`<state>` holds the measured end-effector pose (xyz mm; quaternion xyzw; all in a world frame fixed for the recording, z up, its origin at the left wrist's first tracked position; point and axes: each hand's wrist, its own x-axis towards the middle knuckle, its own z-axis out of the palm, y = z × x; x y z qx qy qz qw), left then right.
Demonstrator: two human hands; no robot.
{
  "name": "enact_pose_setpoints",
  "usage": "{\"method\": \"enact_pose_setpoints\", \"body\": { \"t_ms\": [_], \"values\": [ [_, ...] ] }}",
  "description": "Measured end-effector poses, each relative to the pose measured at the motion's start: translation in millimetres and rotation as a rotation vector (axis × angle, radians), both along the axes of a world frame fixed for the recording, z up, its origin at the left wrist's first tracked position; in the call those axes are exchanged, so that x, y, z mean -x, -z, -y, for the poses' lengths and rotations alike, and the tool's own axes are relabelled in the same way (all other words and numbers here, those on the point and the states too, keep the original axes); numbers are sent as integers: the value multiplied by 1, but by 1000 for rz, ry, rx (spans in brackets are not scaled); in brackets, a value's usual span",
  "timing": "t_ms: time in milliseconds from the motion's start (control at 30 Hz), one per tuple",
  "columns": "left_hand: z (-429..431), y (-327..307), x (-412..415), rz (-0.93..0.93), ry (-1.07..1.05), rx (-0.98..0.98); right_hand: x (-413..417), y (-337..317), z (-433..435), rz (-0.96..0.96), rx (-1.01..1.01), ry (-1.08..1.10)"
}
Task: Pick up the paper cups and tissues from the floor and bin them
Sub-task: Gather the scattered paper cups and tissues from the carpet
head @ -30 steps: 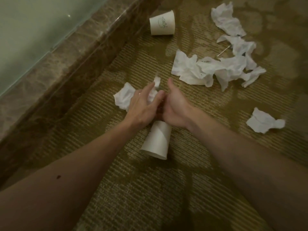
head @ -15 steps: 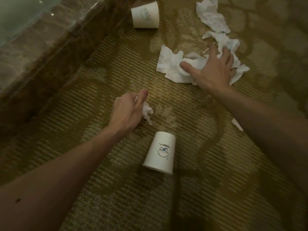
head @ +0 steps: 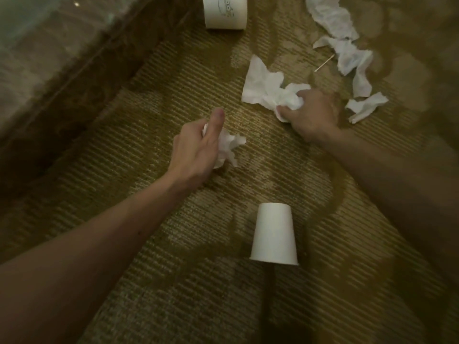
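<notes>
A crumpled white tissue [head: 268,93] is gripped by the right hand [head: 310,115], whose fingers are curled into its bunched end on the olive patterned carpet floor [head: 149,108]. Half a second earlier the same hand was laid spread flat over it, so the grasp is judged to have only just been made and the lift not yet begun. A smaller white tissue wad [head: 229,147] is held in the left hand [head: 196,152], fingers closed round it and one digit extended, much as a moment before. Nothing is judged binned so far, and no bin is in view. A plain white paper cup [head: 273,234] lies near the left hand, on the wearer's side of it, its mouth turned toward the wearer. A second white paper cup with a cartoon print [head: 224,12] lies well beyond the left hand. Beyond the right hand a strip of torn white tissues [head: 350,55] is left, with a thin cotton swab [head: 324,63] beside it, and a white tissue scrap [head: 365,106] lies just to that hand's outer side. A goggle-eyed drawn face is made out on the far cup; no lettering can be read on either.
</notes>
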<state>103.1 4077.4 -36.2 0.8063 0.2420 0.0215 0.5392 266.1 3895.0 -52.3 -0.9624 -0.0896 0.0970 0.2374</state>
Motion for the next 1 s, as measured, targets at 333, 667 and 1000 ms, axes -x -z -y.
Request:
{"method": "enact_pose_setpoints", "body": {
  "t_ms": [333,667,1000],
  "values": [
    [1,-22,-2,-58,-84,172,82,-44,-32,-414,-328,-306],
    [24,-54,27,-16,-20,602,150,-73,-52,-820,-876,-108],
    [36,-45,61,140,-92,83,151,-79,-77,-1243,-1156,471]
  ]
}}
